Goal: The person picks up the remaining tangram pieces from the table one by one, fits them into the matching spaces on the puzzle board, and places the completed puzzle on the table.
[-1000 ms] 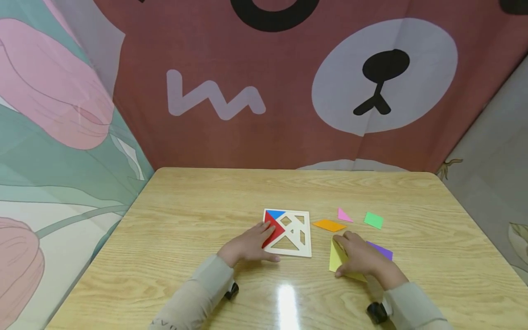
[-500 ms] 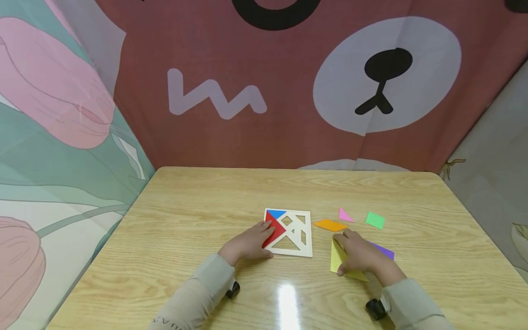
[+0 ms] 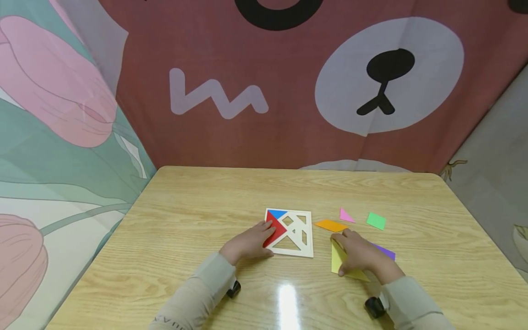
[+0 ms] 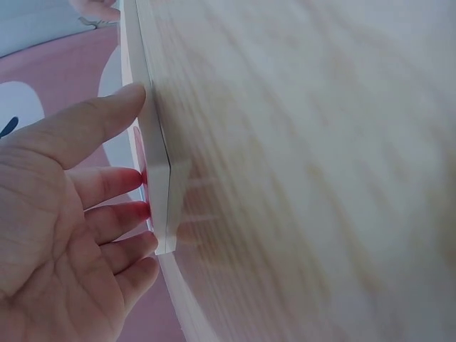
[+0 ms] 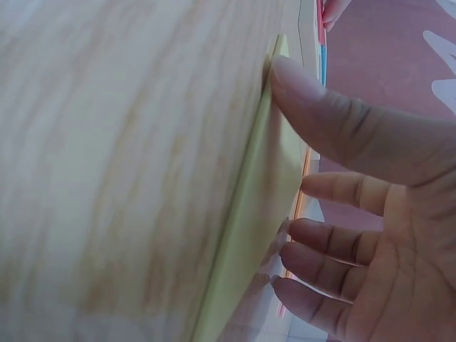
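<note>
My left hand (image 3: pixel 249 243) rests on the left side of a white tangram frame (image 3: pixel 307 250). Its fingertips touch the red triangle (image 3: pixel 280 228), which sits in the frame beside a blue triangle (image 3: pixel 278 213). The left wrist view has the thumb against the edge of the frame (image 4: pixel 158 171). To the right, my right hand (image 3: pixel 360 252) grips a large yellow triangle (image 3: pixel 336 259) on the table. Thumb and fingers lie at opposite edges of the yellow triangle (image 5: pixel 249 214) in the right wrist view. The hand covers part of it.
Beyond the right hand lie an orange parallelogram (image 3: pixel 331 225), a pink triangle (image 3: pixel 345 216) and a green square (image 3: pixel 376 221). A purple piece (image 3: pixel 385 251) is partly hidden behind that hand. The wooden table (image 3: pixel 198 197) meets a printed cloth (image 3: pixel 288 142) at the back.
The left thumb has drawn in toward the frame's near edge. The right hand stays at the yellow triangle with almost no movement, and the loose pieces keep their places.
</note>
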{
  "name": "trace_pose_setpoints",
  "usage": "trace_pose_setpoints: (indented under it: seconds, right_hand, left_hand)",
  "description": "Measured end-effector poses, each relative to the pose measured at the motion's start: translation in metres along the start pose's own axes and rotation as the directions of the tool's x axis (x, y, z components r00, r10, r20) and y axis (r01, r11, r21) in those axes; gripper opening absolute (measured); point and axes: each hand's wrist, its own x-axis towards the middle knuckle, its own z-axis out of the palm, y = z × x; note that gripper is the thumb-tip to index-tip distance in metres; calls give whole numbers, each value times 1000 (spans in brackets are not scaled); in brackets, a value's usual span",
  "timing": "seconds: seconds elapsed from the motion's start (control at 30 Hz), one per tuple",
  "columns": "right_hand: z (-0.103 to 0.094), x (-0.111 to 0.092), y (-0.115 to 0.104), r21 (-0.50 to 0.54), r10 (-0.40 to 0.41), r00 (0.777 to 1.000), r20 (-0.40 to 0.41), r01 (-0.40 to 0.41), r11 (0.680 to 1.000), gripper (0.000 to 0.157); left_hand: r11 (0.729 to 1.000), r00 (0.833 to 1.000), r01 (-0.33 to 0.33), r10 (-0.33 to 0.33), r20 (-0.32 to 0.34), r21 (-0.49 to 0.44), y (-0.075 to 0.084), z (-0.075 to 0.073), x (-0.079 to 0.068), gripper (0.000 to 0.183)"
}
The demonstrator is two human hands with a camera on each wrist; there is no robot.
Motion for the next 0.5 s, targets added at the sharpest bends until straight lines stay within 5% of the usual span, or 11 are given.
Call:
trace_pose_setpoints:
  seconds: [0.5]
  right_hand:
    - [2,6,2,109,-2,1000,-10,3,994,72]
  left_hand:
    - [1000,1000,6,-6,2,-30,-2,2,2,67]
